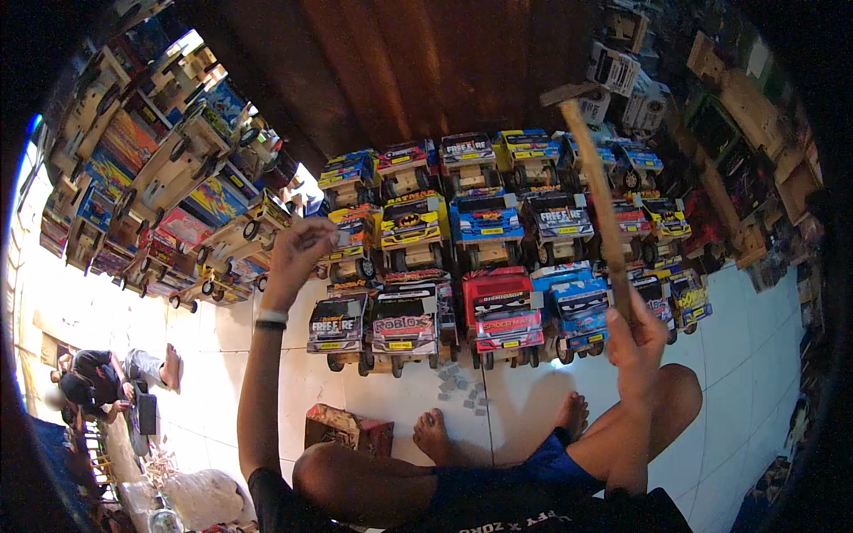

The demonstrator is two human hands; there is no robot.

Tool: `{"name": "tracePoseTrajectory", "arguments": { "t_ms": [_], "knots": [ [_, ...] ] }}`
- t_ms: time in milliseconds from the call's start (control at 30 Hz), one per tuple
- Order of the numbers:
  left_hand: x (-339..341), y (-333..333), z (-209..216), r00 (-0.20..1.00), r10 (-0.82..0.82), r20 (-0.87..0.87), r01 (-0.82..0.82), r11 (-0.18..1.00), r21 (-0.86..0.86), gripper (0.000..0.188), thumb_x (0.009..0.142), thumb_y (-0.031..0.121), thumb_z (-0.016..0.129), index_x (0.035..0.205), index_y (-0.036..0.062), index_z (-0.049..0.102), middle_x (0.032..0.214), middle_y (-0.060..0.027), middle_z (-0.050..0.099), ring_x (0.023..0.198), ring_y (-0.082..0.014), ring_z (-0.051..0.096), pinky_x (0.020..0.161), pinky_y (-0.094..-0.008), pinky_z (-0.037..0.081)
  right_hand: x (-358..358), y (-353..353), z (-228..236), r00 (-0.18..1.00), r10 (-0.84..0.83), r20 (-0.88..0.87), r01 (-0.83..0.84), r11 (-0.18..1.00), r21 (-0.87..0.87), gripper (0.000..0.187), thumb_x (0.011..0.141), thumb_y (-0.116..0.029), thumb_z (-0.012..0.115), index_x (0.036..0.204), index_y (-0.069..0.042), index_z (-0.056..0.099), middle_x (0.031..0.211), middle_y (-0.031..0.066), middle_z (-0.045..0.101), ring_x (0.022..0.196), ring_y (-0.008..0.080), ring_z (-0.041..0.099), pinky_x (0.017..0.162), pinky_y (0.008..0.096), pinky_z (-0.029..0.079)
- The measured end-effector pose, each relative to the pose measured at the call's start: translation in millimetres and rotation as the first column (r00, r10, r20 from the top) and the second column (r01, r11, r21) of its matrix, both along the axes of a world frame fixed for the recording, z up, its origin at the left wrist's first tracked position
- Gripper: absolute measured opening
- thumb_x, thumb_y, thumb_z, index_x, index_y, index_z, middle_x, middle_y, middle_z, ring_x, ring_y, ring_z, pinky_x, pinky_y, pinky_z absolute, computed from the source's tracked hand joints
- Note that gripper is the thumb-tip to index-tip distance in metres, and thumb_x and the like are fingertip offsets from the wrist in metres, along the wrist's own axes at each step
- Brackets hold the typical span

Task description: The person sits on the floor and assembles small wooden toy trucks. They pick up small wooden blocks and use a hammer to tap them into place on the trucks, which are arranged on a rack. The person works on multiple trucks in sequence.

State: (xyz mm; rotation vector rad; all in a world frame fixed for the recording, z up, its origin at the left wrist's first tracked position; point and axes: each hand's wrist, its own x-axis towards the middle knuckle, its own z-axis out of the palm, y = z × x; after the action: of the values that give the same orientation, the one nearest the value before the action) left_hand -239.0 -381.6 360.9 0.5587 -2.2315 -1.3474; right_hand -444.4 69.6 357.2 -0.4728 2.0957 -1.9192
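Note:
My right hand (pixel 636 342) is wrapped round the wooden handle of a hammer (pixel 593 178). The hammer stands upright, its metal head at the top, in front of the toy trucks on the right. My left hand (pixel 300 255) is raised beside the left end of the truck rows, near an orange and blue toy truck (pixel 353 233). Its fingers are bent together; whatever they hold is too small to make out. In the front row are a black and white toy truck (pixel 405 322), a red toy truck (pixel 503 311) and a blue toy truck (pixel 577 311).
Small grey squares (pixel 460 384) lie on the white tiled floor (pixel 524 426) before my bare feet. A worn red box (pixel 373 435) of small pieces sits by my left knee. More wooden toy trucks (pixel 169 178) are stacked at left. Another person (pixel 93 377) sits far left.

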Motion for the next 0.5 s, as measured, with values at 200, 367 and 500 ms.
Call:
{"name": "tracePoseTrajectory", "arguments": {
  "t_ms": [200, 367, 500],
  "knots": [
    [-36.0, -52.6, -29.3, 0.987, -0.027, 0.158, 0.053, 0.985, -0.165, 0.022, 0.102, 0.018, 0.069, 0.114, 0.0014, 0.078, 0.103, -0.0056, 0.077, 0.095, -0.0129, 0.070, 0.091, -0.0303, 0.056, 22.0, -29.0, -0.5, 0.981, 0.192, -0.009, -0.192, 0.981, 0.024, 0.048, 0.097, -0.013, 0.073, 0.142, 0.001, 0.063, 0.101, -0.0023, 0.070, 0.080, 0.0043, 0.057, 0.069, 0.0211, 0.048],
    [-57.7, -67.4, -43.9, 0.959, -0.131, 0.250, 0.141, 0.990, -0.024, 0.022, 0.101, 0.020, 0.072, 0.112, 0.0026, 0.078, 0.108, -0.0070, 0.077, 0.098, -0.0146, 0.071, 0.093, -0.0336, 0.056, 49.1, -54.1, -3.2, 0.948, 0.317, -0.033, -0.316, 0.948, 0.028, 0.048, 0.097, -0.015, 0.073, 0.142, 0.001, 0.063, 0.097, -0.0032, 0.069, 0.077, 0.0020, 0.053, 0.066, 0.0200, 0.044],
    [-60.6, -66.6, -46.1, 0.970, -0.089, 0.224, 0.109, 0.991, -0.075, 0.024, 0.096, 0.024, 0.078, 0.107, 0.0018, 0.080, 0.098, -0.0063, 0.079, 0.090, -0.0116, 0.070, 0.084, -0.0299, 0.056, 63.8, -64.2, -0.4, 0.913, 0.406, 0.042, -0.408, 0.910, 0.078, 0.048, 0.097, -0.015, 0.072, 0.142, 0.000, 0.062, 0.088, -0.0051, 0.065, 0.072, 0.0020, 0.049, 0.063, 0.0201, 0.042]
  ]
}}
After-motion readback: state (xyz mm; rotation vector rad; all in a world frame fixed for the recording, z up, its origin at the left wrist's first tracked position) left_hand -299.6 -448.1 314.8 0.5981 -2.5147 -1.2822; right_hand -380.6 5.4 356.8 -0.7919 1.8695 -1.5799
